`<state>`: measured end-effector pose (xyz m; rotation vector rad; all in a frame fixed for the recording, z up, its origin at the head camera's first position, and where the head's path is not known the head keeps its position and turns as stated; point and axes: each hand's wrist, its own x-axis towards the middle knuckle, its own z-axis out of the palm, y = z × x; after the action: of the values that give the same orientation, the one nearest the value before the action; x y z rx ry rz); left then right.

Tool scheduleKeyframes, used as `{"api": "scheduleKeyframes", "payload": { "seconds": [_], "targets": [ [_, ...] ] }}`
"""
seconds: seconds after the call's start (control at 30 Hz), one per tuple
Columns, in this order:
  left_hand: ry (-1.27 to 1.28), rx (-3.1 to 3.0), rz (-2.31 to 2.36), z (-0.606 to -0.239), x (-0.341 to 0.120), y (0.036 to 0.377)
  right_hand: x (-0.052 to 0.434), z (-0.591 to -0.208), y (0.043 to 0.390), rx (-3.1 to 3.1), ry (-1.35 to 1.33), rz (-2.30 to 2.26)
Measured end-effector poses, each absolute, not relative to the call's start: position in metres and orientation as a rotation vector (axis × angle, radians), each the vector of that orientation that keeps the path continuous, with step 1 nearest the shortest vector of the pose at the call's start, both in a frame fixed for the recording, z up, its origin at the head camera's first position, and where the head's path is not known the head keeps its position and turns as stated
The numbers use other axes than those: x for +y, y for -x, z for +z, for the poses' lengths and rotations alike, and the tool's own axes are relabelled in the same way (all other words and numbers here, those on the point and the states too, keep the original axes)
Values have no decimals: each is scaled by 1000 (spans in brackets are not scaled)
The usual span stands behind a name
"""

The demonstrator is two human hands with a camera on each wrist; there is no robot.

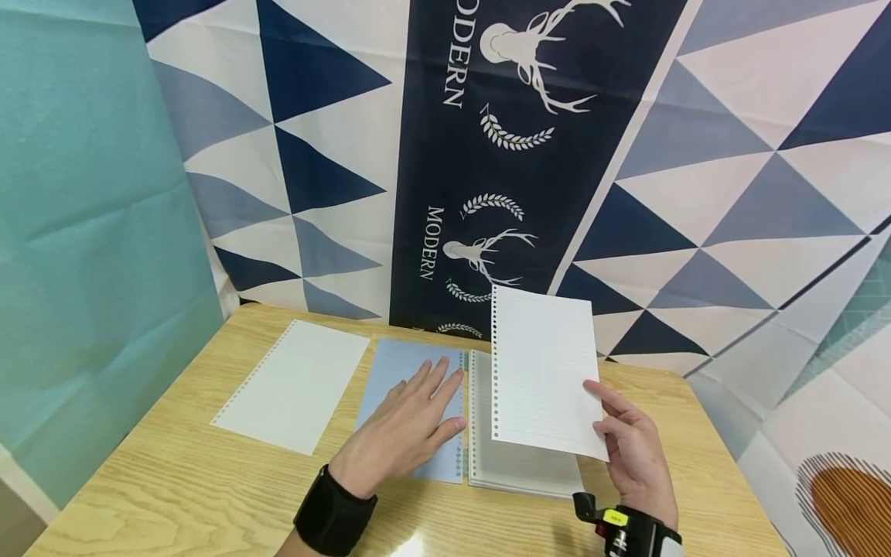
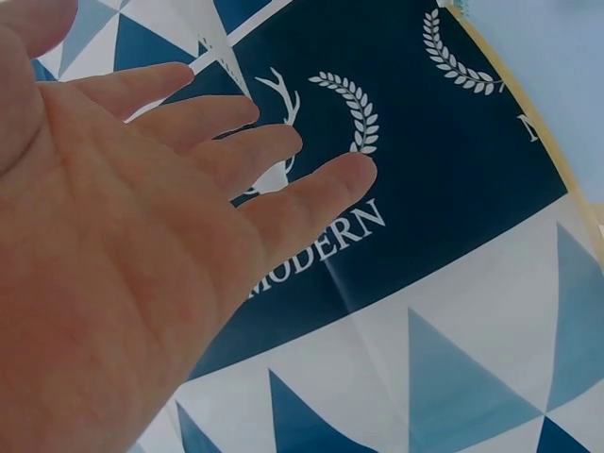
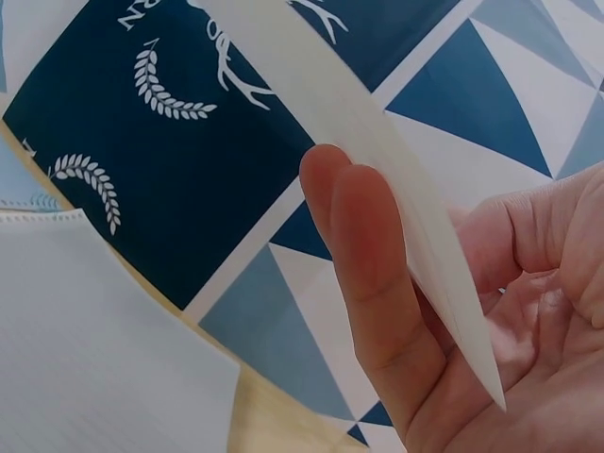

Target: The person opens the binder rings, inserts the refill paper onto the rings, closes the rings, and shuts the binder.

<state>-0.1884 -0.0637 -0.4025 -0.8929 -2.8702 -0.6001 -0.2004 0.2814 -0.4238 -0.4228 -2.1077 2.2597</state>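
My right hand (image 1: 619, 433) pinches a lined loose-leaf sheet (image 1: 544, 370) by its right edge and holds it up above the stack of punched pages (image 1: 515, 464). In the right wrist view the sheet (image 3: 377, 142) runs edge-on between thumb and fingers (image 3: 368, 283). My left hand (image 1: 411, 425) lies flat, fingers straight, on the blue binder cover (image 1: 407, 367) left of the stack. The left wrist view shows that palm (image 2: 123, 274) with spread fingers against the backdrop.
A single white punched sheet (image 1: 292, 384) lies on the wooden table (image 1: 160, 480) to the left of the binder. A patterned cloth backdrop (image 1: 529, 155) with deer print hangs right behind the table. The table's right edge falls away near my right wrist.
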Motion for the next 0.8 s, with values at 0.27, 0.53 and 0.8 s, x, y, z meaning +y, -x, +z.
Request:
{"api": "scheduleKeyframes", "payload": {
  "seconds": [0.27, 0.53, 0.8],
  "targets": [
    [854, -2886, -582, -403, -65, 188, 281, -423, 201, -2134, 447, 2258],
    [852, -2883, -588, -405, -64, 188, 281, -426, 201, -2176, 405, 2232],
    [872, -2905, -599, -407, -62, 188, 282, -427, 201, -2268, 357, 2180]
  ]
}}
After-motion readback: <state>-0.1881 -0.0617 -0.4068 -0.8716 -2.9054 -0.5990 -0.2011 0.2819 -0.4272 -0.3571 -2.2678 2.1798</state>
